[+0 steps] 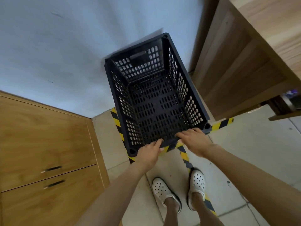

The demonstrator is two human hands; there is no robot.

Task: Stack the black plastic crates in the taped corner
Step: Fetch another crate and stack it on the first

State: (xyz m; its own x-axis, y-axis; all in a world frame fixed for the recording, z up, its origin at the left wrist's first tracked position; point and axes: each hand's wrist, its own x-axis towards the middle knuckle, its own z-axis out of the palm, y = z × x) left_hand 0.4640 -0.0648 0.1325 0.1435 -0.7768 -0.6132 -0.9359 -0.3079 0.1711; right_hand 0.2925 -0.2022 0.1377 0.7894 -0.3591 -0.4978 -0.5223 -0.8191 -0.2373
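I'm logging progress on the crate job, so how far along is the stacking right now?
Done: one black crate stands against the wall inside the yellow-and-black floor tape. Whether others sit beneath it cannot be told. In hand: the left hand and right hand both grip its near rim. Left: letting go and bringing any further crates; none is in view.

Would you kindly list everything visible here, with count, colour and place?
crate: one visible, black, on the floor against the wall, empty
hazard tape: yellow-black strips on the floor around the crate
wall: one, pale blue, behind
drawer cabinet: one, wooden, left
wooden furniture: brown, right
floor: pale tiles
clogs: two, white, below
left hand: grip on the crate's near rim
right hand: fingers over the near rim
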